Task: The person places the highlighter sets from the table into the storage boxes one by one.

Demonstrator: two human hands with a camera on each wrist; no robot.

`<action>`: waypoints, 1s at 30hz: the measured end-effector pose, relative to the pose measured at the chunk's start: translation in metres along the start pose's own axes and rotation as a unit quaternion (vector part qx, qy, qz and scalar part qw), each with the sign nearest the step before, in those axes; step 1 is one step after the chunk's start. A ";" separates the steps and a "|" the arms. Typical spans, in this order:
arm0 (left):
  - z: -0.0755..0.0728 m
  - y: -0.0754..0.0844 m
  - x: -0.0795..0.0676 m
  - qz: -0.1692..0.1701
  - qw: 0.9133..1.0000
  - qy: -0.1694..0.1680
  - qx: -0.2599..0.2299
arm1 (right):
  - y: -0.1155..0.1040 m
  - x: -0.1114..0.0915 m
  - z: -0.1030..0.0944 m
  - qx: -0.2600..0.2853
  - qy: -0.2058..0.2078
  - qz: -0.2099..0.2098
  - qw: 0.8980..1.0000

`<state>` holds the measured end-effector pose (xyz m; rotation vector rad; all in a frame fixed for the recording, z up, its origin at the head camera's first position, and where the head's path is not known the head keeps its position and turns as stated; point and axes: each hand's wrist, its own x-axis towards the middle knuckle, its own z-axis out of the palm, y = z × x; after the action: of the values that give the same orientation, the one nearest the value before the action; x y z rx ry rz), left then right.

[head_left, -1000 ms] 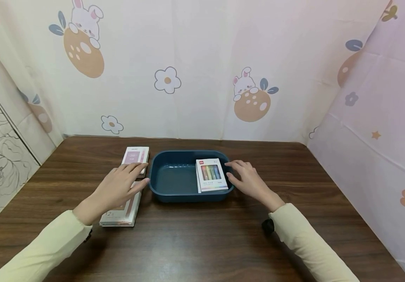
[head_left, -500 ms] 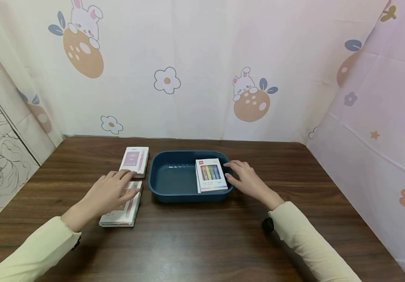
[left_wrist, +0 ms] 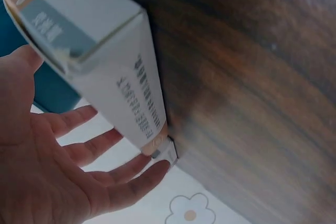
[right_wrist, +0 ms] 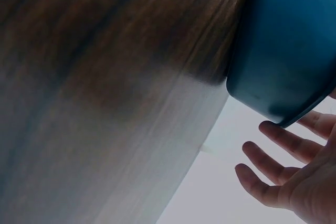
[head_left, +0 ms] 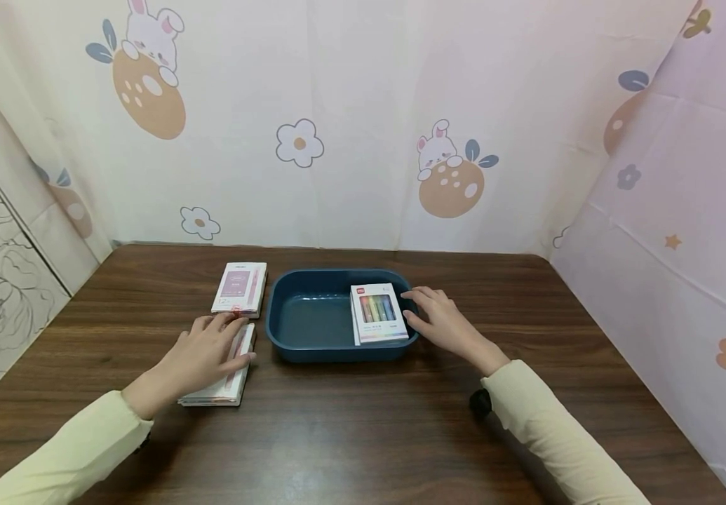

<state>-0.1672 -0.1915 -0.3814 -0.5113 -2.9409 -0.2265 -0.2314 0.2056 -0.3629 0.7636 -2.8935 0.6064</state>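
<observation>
My left hand point(head_left: 195, 361) hovers over a white carton point(head_left: 233, 382) left of the tub, covering much of its top. In the left wrist view its fingers are spread along that carton point(left_wrist: 123, 85), apparently not closed round it. Behind it lies another white carton point(head_left: 236, 289) with a purple panel. A blue-green tub point(head_left: 312, 354) stands in the middle of the table, and a white box of coloured pens or crayons point(head_left: 378, 313) lies in its right part. At the tub's right rim is my right hand point(head_left: 445, 322), loosely bent; the right wrist view shows a fingertip at the rim.
The dark wooden table point(head_left: 363, 428) runs back to a curtain point(head_left: 363, 126) printed with rabbits and flowers. Another printed curtain point(head_left: 672, 231) borders the right side. Both cartons lie to the left of the tub.
My left hand has drawn back left and nearer from beside the tub, over the near carton, uncovering the far carton. The right hand and the tub look unmoved.
</observation>
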 end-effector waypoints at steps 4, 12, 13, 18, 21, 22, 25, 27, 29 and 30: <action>0.002 0.001 0.001 -0.003 1.000 0.002 -0.017 | 0.000 0.000 0.000 -0.002 -0.002 0.002 1.000; 0.005 0.002 0.002 0.000 0.999 -0.009 -0.044 | -0.002 0.000 0.000 0.000 -0.005 0.004 1.000; 0.005 0.002 0.002 -0.001 0.999 -0.012 -0.047 | -0.002 0.000 0.000 0.001 -0.005 0.005 1.000; 0.007 0.002 0.003 -0.002 0.998 -0.023 -0.052 | -0.002 0.000 0.001 0.000 -0.006 0.009 1.000; 0.006 0.002 0.004 -0.001 0.998 -0.021 -0.055 | -0.001 0.000 0.001 -0.001 -0.005 0.009 1.000; 0.006 0.002 0.005 -0.001 0.998 -0.020 -0.056 | -0.001 0.000 0.001 -0.002 -0.005 0.009 1.000; 0.006 0.002 0.006 -0.002 0.998 -0.016 -0.057 | 0.000 0.000 0.001 -0.002 -0.005 0.008 1.000; 0.006 0.001 0.007 -0.002 0.998 -0.013 -0.057 | -0.001 0.000 0.001 -0.002 -0.006 0.007 1.000; 0.007 0.001 0.007 -0.003 0.998 -0.008 -0.058 | -0.001 0.000 0.001 -0.004 -0.006 0.006 1.000; 0.007 0.001 0.008 -0.003 0.998 -0.007 -0.059 | -0.001 0.000 0.001 -0.004 -0.006 0.006 1.000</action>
<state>-0.1751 -0.1867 -0.3871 -0.5201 -2.9553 -0.4021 -0.2308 0.2043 -0.3638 0.7513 -2.9125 0.5917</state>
